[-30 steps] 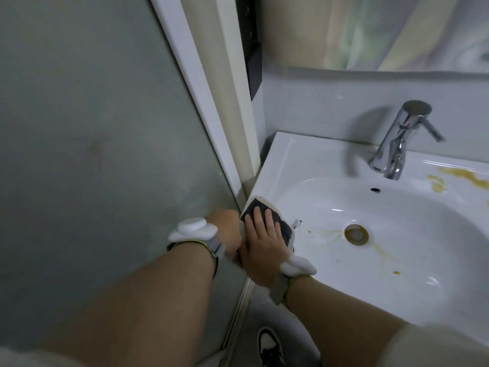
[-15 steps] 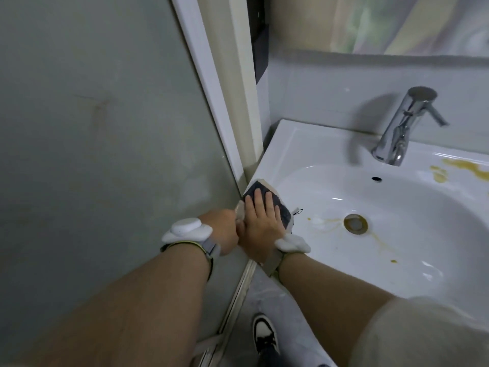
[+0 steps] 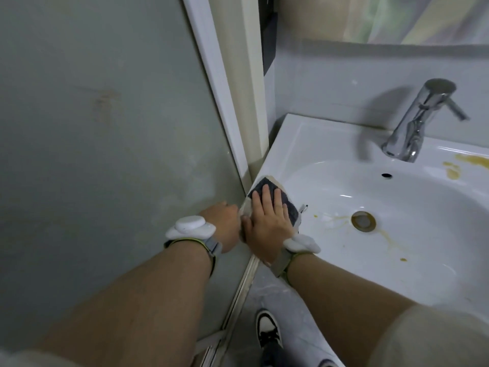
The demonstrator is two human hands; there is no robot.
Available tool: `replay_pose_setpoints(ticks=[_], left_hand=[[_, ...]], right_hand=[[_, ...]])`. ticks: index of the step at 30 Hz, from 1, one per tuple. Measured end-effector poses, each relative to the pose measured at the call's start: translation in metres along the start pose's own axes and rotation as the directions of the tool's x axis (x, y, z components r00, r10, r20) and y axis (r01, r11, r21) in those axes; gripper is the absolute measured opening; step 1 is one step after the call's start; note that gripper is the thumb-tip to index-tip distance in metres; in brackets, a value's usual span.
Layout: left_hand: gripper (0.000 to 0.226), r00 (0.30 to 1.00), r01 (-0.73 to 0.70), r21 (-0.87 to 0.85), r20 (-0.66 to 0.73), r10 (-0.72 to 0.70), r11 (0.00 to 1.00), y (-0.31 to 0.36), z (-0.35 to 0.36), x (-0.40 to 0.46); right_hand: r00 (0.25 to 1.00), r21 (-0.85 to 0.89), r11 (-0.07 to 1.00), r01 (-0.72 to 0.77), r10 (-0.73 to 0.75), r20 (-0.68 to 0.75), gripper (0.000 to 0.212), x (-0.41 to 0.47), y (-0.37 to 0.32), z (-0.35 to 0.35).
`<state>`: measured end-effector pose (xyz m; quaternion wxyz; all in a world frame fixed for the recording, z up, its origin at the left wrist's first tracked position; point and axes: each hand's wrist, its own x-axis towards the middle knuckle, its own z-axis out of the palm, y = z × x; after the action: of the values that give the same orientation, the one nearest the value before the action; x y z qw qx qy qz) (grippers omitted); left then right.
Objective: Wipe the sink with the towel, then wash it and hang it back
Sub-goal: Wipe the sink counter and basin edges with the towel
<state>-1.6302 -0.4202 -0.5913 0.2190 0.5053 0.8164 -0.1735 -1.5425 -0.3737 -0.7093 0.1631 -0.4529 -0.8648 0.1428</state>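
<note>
dark grey towel with a pale edge lies on the left rim of the white sink, pressed flat under the right hand, whose fingers are straight and spread across it. the left hand sits just beside it at the sink's edge, touching the towel's near corner; its fingers are hidden, so i cannot tell their grip. yellow-brown stains ring the drain, below the chrome tap

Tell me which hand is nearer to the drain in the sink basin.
Right. The right hand presses flat on the towel on the sink's left rim, just left of the drain. The left hand sits farther left, at the towel's outer edge beside the rim.
</note>
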Motion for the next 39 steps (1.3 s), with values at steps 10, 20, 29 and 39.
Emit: replay_pose_setpoints(ticks=[10,20,29,39], left_hand=[[0.081,0.980,-0.180,-0.002,0.084,0.179,0.984,0.022,0.003,0.013],[0.078,0.982,-0.116,-0.045,0.142,0.122,0.992,0.035,0.012,0.013],[0.061,0.989,-0.069,-0.099,0.121,0.080,0.993,0.036,0.027,0.017],[0.062,0.995,-0.048,-0.089,0.081,0.055,0.995,0.043,0.027,0.013]], right_hand=[[0.993,-0.094,0.989,0.117,-0.118,-0.008,0.062,-0.064,0.021,-0.019],[0.992,-0.099,0.990,0.104,-0.095,0.087,0.062,-0.074,0.027,-0.023],[0.976,-0.150,0.969,0.198,-0.180,0.126,0.062,-0.099,0.047,-0.042],[0.942,-0.179,0.933,0.312,-0.279,0.189,0.060,-0.122,0.070,-0.061]])
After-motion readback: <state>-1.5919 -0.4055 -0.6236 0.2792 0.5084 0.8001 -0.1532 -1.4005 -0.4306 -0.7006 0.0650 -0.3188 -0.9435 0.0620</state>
